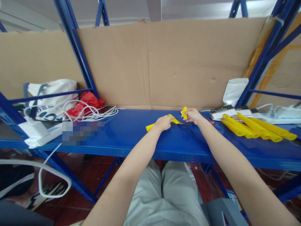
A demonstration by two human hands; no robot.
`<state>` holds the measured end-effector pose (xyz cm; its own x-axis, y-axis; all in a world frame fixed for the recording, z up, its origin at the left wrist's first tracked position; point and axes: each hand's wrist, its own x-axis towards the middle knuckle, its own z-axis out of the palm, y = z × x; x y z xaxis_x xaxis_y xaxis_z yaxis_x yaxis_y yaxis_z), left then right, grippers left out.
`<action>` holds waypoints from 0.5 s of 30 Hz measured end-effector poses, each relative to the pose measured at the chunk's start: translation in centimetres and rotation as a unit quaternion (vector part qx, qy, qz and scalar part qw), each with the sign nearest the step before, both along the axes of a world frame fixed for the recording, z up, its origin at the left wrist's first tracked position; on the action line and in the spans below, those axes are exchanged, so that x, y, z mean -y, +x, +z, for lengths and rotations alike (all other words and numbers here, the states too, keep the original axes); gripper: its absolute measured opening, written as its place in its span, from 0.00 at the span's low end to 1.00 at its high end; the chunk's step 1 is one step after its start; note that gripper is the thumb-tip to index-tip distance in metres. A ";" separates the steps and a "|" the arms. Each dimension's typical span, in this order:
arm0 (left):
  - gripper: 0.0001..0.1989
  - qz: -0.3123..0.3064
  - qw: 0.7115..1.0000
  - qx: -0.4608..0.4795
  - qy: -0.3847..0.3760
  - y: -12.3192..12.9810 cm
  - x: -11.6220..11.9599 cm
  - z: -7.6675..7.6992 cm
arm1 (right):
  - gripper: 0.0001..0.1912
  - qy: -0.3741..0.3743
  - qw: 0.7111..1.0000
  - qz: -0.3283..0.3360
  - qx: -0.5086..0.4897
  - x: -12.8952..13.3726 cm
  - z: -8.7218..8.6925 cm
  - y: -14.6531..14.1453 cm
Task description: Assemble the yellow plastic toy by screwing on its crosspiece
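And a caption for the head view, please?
Left hand grips a yellow tube, right hand pinches a small yellow piece above a glossy blue shelf.

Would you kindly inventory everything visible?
Tube: apparently one, yellow, left hand
Small piece: one, yellow, right hand
Tube pile: several, yellow, right
Tool handle: one, red, by right hand
Bench: one, blue, centre
Cloth bag: one, white, left rear
Plastic bag: one, red, left
Cables: several, white, left
Power strip: one, white, left
Pouch: one, white, right
Packets: several, black-white, right
Cardboard: several, brown, behind
Posts: several, blue, both sides
Shoe: one, black-white, lower left
Legs: two, grey-clad, below
Left hand: one, bare, centre
Right hand: one, bare, centre
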<state>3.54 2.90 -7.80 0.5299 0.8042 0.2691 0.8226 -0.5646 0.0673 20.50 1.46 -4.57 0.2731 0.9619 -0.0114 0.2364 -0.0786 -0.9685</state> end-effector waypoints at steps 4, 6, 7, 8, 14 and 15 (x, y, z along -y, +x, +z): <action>0.21 -0.001 1.000 -0.001 -0.001 0.0 -0.1 0.0 | 0.06 0.009 0.999 -0.004 0.043 -0.5 -0.4 0.3; 0.21 -0.001 1.000 -0.004 0.002 0.1 0.0 0.0 | 0.07 0.024 0.994 -0.010 0.111 -1.0 -0.8 0.7; 0.21 0.001 1.000 -0.007 0.005 0.1 0.0 0.1 | 0.06 0.036 0.986 -0.021 0.159 -1.2 -1.0 0.9; 0.20 0.005 1.000 -0.010 0.008 0.0 0.1 0.1 | 0.04 0.050 0.976 -0.037 0.210 -1.5 -1.2 1.1; 0.20 0.038 0.999 -0.034 0.011 -0.1 0.5 0.4 | 0.20 0.038 0.933 -0.044 0.356 -2.9 -2.6 2.3; 0.20 0.041 0.998 -0.038 0.010 -0.1 0.5 0.5 | 0.20 0.031 0.929 -0.037 0.367 -3.1 -2.9 2.3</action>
